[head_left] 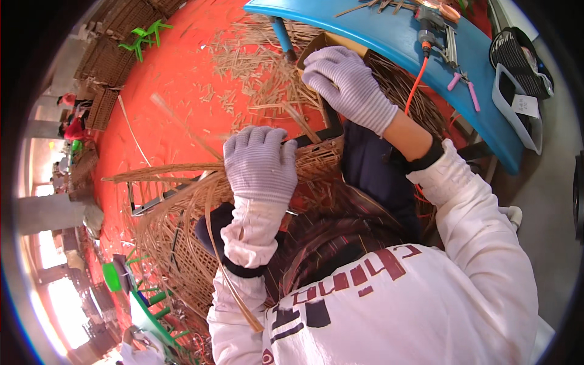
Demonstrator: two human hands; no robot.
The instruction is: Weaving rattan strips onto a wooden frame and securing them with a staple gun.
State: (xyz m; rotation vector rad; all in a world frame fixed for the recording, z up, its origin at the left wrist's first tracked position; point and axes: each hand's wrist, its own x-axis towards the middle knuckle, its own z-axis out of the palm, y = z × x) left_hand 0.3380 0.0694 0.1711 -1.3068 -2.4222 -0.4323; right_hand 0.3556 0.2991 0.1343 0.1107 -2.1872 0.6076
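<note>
My left hand [261,163] curls over the wicker piece [321,153]; my right hand [350,85] bends loosely at the box [316,46]. I can't tell either's grip.

ok so we count one gloved left hand [260,161], one gloved right hand [347,82], one box [315,45], one blue table [386,36], one orange cord [417,85], one pair of pliers [471,91], one grey tray [506,91], one white label [525,106]. strips [243,55]? too many for us to count.

On camera I find brown wickerwork [321,154] along a dark frame [332,120]. I note loose strands [159,171] projecting leftward.
</note>
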